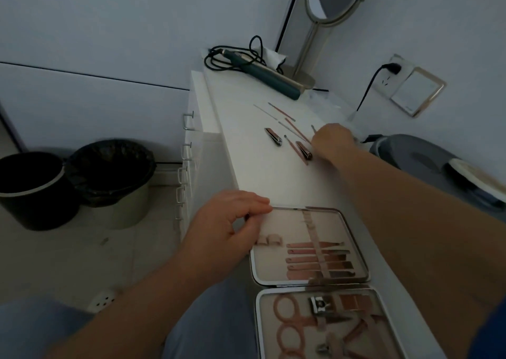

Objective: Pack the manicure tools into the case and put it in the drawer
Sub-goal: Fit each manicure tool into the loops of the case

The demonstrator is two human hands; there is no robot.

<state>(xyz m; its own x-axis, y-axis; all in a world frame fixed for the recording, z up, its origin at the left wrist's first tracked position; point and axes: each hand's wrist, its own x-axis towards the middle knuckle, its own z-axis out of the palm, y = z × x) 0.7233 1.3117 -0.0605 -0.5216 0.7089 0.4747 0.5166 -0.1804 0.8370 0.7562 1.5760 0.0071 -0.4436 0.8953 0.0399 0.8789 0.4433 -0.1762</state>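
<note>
A: Two halves of the manicure case (310,213) lie open flat on the white tabletop (246,145), hinged together at the middle.

B: What sits in each half?

A: The far half holds a row of slim rose-coloured tools (317,260) under a strap, lying side by side. The near half holds scissors (287,328) with round loops, a nail clipper (319,305) and a few more pieces, blurred at the bottom edge.

B: And the hands?

A: The left hand (227,227) rests on the far left corner of the case, fingers curled over its rim and thumb lying on the lining. The right hand (332,141) reaches out to the loose tools farther along the table, knuckles up and fingers bent downward; a thin tool tip (313,128) pokes out beside it, but I cannot tell whether the fingers grip it.

B: What is still loose?

A: Two clippers (273,137), one just beside the right hand, and several thin sticks (282,111) scattered beyond them.

B: Other containers?

A: Two bins on the floor to the left: a dark bucket (32,189) and a pail lined with a black bag (112,172), touching each other. The drawers (187,150) with metal handles run down the front of the unit, all closed
</note>
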